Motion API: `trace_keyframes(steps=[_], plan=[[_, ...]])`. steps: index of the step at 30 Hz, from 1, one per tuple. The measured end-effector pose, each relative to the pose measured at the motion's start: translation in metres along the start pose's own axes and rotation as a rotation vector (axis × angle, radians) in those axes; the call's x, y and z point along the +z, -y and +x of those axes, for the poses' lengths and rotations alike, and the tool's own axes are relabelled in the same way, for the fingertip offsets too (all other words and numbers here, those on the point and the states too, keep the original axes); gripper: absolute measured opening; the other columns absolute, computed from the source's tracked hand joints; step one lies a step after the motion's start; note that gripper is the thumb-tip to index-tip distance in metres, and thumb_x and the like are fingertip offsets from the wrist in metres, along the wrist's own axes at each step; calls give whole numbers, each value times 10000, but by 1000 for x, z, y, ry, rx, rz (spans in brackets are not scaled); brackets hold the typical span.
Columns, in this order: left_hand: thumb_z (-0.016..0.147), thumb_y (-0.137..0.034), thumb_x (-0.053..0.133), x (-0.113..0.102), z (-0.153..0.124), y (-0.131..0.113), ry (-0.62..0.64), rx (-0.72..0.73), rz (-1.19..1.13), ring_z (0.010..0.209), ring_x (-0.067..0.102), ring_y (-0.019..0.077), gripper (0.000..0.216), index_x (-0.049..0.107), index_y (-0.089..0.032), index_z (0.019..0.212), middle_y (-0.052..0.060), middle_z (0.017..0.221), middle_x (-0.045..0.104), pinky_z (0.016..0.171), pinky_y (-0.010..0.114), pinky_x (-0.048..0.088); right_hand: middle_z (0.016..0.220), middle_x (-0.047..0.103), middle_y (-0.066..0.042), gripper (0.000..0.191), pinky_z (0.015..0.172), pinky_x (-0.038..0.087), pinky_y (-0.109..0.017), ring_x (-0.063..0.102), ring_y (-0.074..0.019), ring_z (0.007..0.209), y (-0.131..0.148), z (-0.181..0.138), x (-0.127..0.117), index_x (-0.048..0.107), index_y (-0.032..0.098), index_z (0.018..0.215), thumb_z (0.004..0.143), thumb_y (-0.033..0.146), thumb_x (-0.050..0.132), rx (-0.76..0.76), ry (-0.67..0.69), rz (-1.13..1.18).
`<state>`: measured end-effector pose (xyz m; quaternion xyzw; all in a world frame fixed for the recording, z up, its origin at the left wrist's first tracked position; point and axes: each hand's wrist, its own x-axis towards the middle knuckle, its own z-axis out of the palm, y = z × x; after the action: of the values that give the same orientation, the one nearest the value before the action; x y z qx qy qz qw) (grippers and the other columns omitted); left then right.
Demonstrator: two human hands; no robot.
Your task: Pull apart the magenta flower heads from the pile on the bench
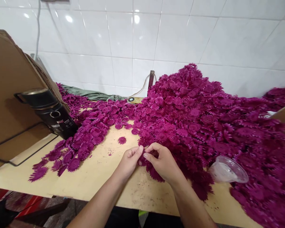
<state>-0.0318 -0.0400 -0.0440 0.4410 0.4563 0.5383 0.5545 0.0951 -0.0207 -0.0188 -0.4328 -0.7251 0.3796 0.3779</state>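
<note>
Close together near the table's front edge, my left hand (131,159) and my right hand (161,162) pinch a magenta artificial flower piece (142,158) between thumbs and fingers. Most of that piece is hidden by the fingers. Behind and right of my hands rises a large heap of magenta flower pieces (187,110) with toothed petals. A smaller pile of flower pieces (91,136) spreads to the left. One loose flower piece (122,140) lies flat on the tabletop, ahead of my left hand.
A black vacuum bottle (53,112) stands tilted in view beside a cardboard box (16,79) and a thin wire frame (26,160). At right, a clear plastic cup (228,171) lies among the pieces. Dark specks dot the tan tabletop (102,177). White tiles (123,34) back the table.
</note>
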Motion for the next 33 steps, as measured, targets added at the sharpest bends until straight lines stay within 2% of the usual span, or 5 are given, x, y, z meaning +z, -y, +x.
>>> trace_keyframes(steps=[13, 19, 24, 28, 33], plan=[[704, -508, 563, 7, -3, -23, -73, 176, 122, 532, 335, 96, 388, 369, -199, 571, -57, 540, 352, 514, 221, 304, 568, 495, 9, 115, 585, 403, -282, 471, -152, 555, 15, 40, 0, 488, 206, 614, 692, 290, 475, -17, -421, -27], [703, -531, 553, -6, -21, -17, -38, 131, 177, 503, 313, 86, 423, 373, -191, 527, -64, 515, 321, 485, 212, 290, 619, 459, -32, 24, 733, 406, -437, 483, -219, 647, -12, 65, -68, 432, 212, 630, 652, 212, 443, 117, -899, -268], [651, -464, 647, -10, -13, -15, -25, 112, 76, 683, 512, 149, 322, 568, -157, 705, 7, 674, 576, 669, 269, 403, 1052, 478, -165, 294, 874, 367, -468, 477, -281, 953, -15, 51, -75, 551, 139, 882, 588, 158, 546, -132, -788, -513], [630, -466, 670, -4, -3, -10, -7, 73, 26, 582, 493, 122, 336, 567, -145, 629, -5, 591, 560, 597, 251, 391, 871, 597, -95, 122, 815, 420, -410, 534, -229, 866, 5, 20, -33, 587, 172, 819, 769, 195, 478, -301, -465, -431], [632, -517, 644, -5, 2, -3, -68, 45, 44, 482, 432, 95, 404, 496, -154, 535, -37, 491, 474, 510, 233, 347, 794, 614, -52, 58, 730, 448, -350, 550, -189, 769, 14, -2, -5, 600, 181, 784, 747, 200, 559, -186, -117, -272]])
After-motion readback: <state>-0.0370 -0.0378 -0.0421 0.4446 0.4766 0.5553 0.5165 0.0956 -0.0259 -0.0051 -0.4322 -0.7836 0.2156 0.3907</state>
